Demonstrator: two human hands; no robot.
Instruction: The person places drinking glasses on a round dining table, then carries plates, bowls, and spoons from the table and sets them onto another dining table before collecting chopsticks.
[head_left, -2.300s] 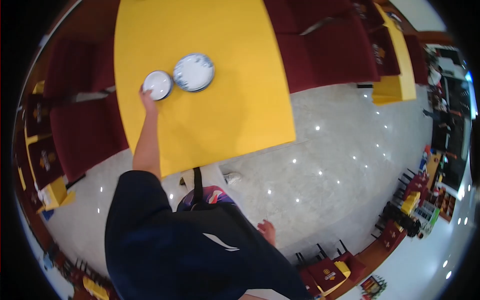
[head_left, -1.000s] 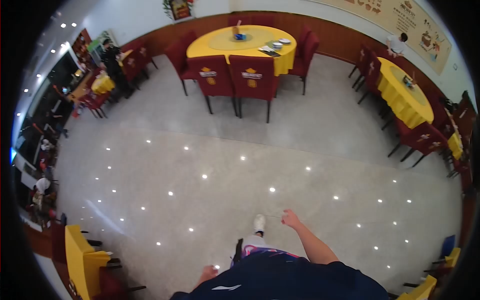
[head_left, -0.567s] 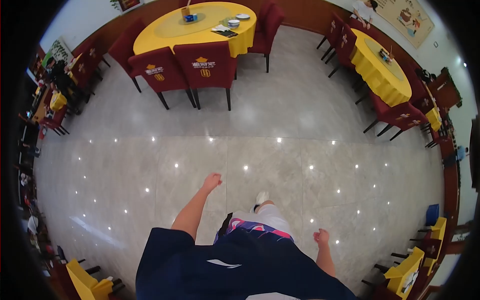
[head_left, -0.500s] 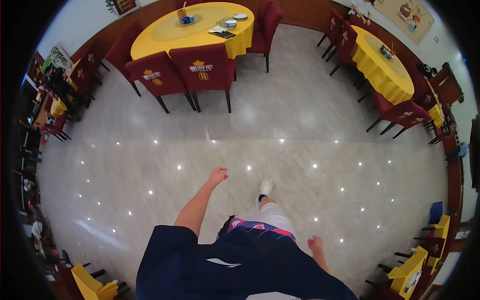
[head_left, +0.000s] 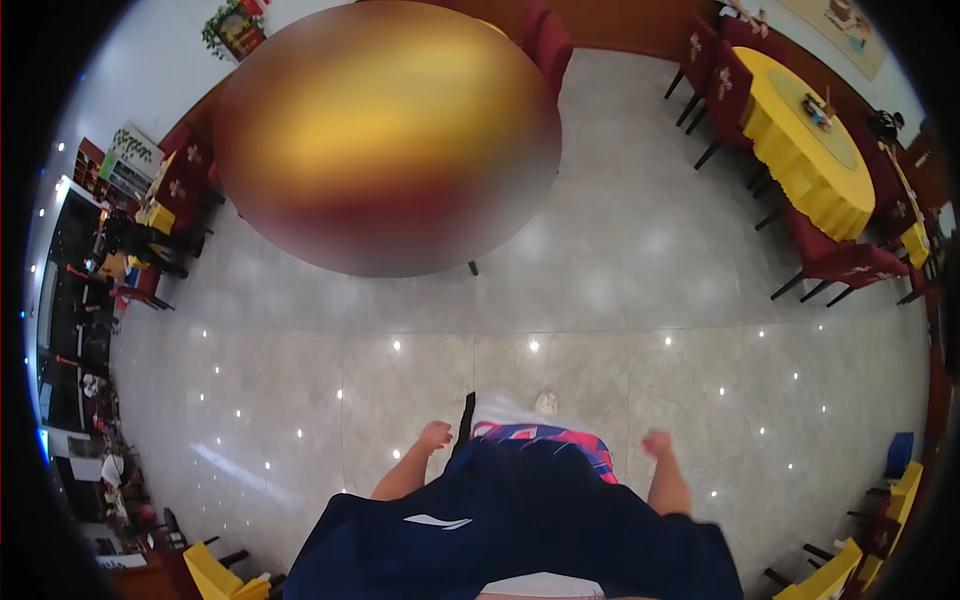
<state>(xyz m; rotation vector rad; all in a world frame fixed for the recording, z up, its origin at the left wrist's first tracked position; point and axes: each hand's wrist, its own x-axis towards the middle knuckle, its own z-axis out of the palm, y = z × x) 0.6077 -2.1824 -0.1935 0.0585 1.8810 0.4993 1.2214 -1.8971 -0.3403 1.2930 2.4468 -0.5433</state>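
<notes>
A: What lies nearest?

B: A dark shirt [head_left: 560,520] fills the foreground. At its left side hangs the left hand [head_left: 436,436], its fingers loosely curled and released. On the other side, the right hand [head_left: 656,443] is blurred; the bend of its fingers cannot be told, though no held object shows.

A: And the thing closest to the hands?

B: The black strap [head_left: 469,415], at the waist, just beside the left hand yet apart from it. Patterned cloth [head_left: 560,437] lies to its right.

A: How should the strap handle?

B: Presumably as light, limp and tough webbing: it would fold rather than push, and a smooth weave might slip. The exposed upper end seems the best hold, pinched flat between thumb and fingers. The cloth looks thin and soft, better gathered at its edge.

A: Farther out?

B: A white shoe [head_left: 546,403] on glossy floor [head_left: 600,270]; a dark red chair [head_left: 840,262]; behind it, a yellow-draped tabletop [head_left: 795,150] bearing small containers [head_left: 818,112].
</notes>
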